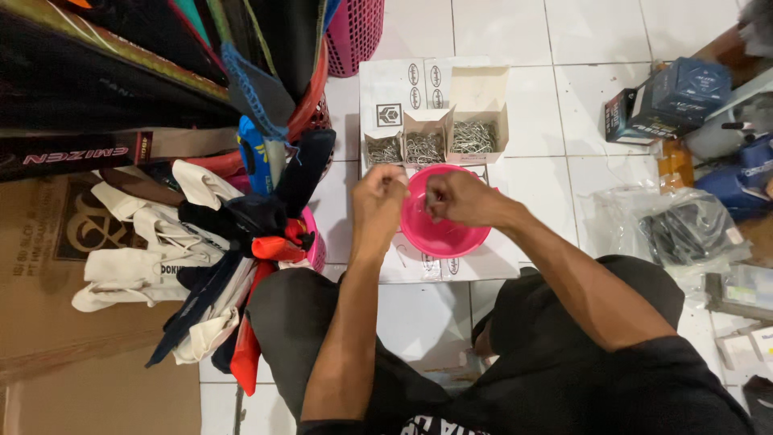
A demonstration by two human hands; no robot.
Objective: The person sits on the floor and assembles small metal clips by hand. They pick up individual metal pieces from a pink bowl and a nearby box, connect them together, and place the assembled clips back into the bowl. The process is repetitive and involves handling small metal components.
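Two bare hands meet over a round pink plastic bowl (441,232): the left hand (378,196) is curled shut at the bowl's left rim, the right hand (460,198) bunched above its middle, fingers pinched on something too small to tell (possibly a metal clip). Both forearms slant up from the lap, elbows bent. Just beyond the bowl stand three open cardboard boxes (436,139) of shiny wire clips. Left of the bowl lies a heap of soft fabric bags (189,250).
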